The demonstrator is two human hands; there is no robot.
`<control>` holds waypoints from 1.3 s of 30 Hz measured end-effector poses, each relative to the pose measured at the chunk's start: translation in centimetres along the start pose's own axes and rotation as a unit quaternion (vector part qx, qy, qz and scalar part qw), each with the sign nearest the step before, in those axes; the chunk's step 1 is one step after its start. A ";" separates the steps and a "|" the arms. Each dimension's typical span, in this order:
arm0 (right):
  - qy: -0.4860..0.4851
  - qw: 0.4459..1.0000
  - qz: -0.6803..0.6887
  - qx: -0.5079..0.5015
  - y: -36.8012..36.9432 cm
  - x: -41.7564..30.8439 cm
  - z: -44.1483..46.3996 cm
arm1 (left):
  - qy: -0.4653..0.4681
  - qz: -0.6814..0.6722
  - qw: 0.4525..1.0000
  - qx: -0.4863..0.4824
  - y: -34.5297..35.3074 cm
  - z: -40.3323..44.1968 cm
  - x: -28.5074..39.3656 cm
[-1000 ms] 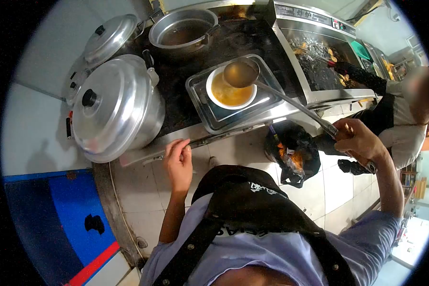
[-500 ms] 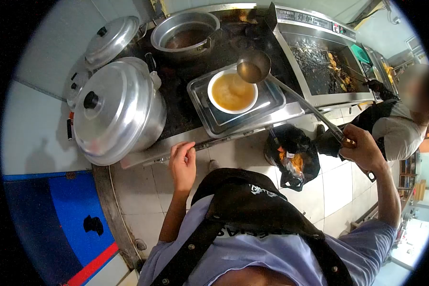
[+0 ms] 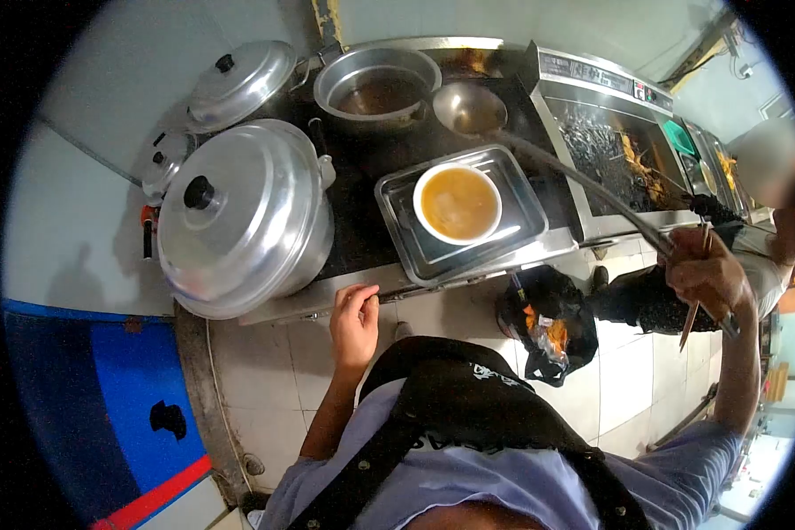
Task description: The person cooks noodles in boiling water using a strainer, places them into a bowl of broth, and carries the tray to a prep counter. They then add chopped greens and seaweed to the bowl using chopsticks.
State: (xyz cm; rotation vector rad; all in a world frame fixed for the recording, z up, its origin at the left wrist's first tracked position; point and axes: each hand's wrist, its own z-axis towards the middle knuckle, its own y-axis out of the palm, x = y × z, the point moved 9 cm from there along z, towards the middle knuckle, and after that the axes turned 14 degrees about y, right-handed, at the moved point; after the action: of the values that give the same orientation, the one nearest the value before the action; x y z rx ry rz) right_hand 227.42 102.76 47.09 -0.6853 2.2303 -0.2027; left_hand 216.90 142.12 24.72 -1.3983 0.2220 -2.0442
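Note:
My right hand [image 3: 707, 272] is closed round the handle of a long metal ladle [image 3: 471, 109], whose bowl hangs over the dark stovetop, just right of an open metal pot [image 3: 377, 88]. A thin stick-like item also shows at that hand. Below the ladle, a white bowl [image 3: 458, 204] of yellow-orange soup stands in a rectangular metal tray [image 3: 523, 231], with the ladle apart from it. My left hand [image 3: 356, 325] is by the front edge of the stove, its fingers loosely curled together; nothing can be made out in them.
A large lidded pot [image 3: 238, 212] stands at the left, with another lid [image 3: 243, 84] behind it. To the right is a fryer [image 3: 605, 163] with food pieces. A black-bagged bin [image 3: 552, 327] is on the floor. Another person [image 3: 760, 256] stands at the far right.
The ladle has moved from over the soup bowl to beside the open pot, and its bowl now looks empty. The view has shifted slightly. The other person's arm has drawn back from the fryer.

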 end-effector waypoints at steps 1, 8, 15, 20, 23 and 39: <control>-0.030 0.999 0.014 0.011 -0.2 -1.1 0.6 | -0.003 -0.001 1.000 -0.002 -0.1 0.1 0.1; -0.148 0.976 -0.158 -0.017 3.7 -11.8 11.6 | 0.009 -0.007 1.000 -0.027 0.2 0.5 -1.7; -0.261 0.878 -0.401 -0.009 12.0 -19.2 25.3 | 0.010 0.030 0.999 -0.015 -1.2 0.4 -2.4; -0.174 0.861 -0.476 0.046 14.4 -20.8 26.8 | -0.018 -0.006 1.000 -0.005 -1.6 -0.9 -4.8; -0.175 0.848 -0.500 0.037 15.2 -21.7 28.1 | -0.020 0.018 1.000 -0.016 -1.8 -0.7 -4.8; -0.444 0.630 -0.606 0.197 29.6 -40.0 28.1 | -0.100 0.130 0.986 0.006 -5.2 -6.0 -9.6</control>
State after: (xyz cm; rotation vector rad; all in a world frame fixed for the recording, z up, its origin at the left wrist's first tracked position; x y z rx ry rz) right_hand 257.76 151.01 43.08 -1.5066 0.4575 -0.7746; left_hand 211.62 150.55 17.17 -1.4714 0.2889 -1.6799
